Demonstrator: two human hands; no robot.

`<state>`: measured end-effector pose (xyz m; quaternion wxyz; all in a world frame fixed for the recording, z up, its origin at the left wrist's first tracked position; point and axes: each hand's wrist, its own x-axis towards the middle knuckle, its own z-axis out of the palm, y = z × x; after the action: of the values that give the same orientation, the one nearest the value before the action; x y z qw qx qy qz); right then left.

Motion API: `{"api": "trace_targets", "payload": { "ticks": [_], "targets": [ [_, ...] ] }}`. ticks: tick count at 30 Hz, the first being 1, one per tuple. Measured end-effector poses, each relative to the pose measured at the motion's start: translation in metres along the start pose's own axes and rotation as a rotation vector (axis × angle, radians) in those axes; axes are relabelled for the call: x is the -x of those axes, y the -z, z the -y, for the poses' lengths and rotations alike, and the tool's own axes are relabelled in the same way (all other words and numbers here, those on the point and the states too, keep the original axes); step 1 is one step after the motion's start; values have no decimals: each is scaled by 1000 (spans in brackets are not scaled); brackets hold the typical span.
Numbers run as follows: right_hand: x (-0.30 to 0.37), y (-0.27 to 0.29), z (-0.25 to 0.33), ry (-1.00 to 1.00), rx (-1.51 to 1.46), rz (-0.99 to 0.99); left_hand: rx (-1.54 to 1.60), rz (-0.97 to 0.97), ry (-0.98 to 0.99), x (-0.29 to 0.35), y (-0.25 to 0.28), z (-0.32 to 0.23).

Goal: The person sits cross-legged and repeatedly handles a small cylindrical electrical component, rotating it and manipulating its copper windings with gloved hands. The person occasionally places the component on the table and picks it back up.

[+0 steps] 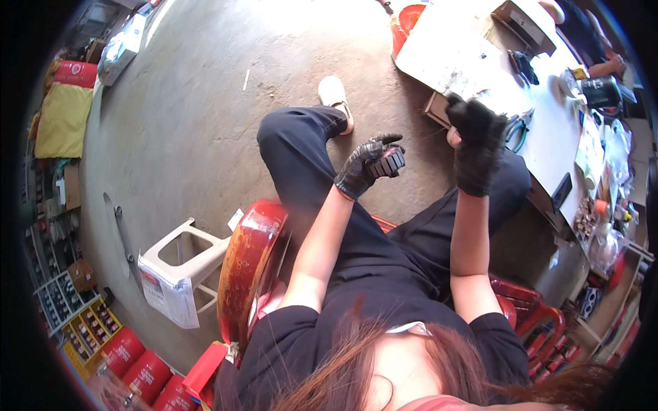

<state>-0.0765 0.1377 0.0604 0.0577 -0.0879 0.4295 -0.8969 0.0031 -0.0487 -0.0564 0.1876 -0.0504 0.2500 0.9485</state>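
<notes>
Both my hands wear black gloves. My left hand (363, 168) is closed, thumb raised, above the gap between my knees. In its grip shows a small dark grey ribbed block (387, 163), whose exact kind I cannot make out. My right hand (475, 144) is lifted by the near edge of the white-topped table (445, 58). Motion blurs its fingers, so whether they hold anything is unclear. Just right of this hand, pliers with teal handles (521, 131) lie on the table.
A red chair (250, 253) surrounds me, with a beige plastic stool (181, 253) on its left. Plastic bags (617, 147) and a dark container (601, 92) crowd the table's right side. Another person's arm (606, 67) shows at far right. Red drums (147, 377) stand lower left.
</notes>
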Motion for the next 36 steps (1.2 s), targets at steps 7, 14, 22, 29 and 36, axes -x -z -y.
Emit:
{"api": "trace_targets", "payload": {
  "ticks": [7, 14, 22, 29, 36],
  "targets": [
    [-6, -2, -23, 62, 1660, 434, -532, -146, -267, 12, -38, -35],
    [-4, -55, -2, -448, 1654, 1208, -542, -221, -469, 17, -30, -60],
    [16, -103, 11, 118, 1570, 1343, -184, -24, -486, 46, -58, -72],
    [22, -119, 57, 122, 1503, 1492, -67, 116, -495, 52, -86, -76],
    [27, -117, 71, 114, 1489, 1537, -13, 168, -492, 63, -100, -75]
  ]
}}
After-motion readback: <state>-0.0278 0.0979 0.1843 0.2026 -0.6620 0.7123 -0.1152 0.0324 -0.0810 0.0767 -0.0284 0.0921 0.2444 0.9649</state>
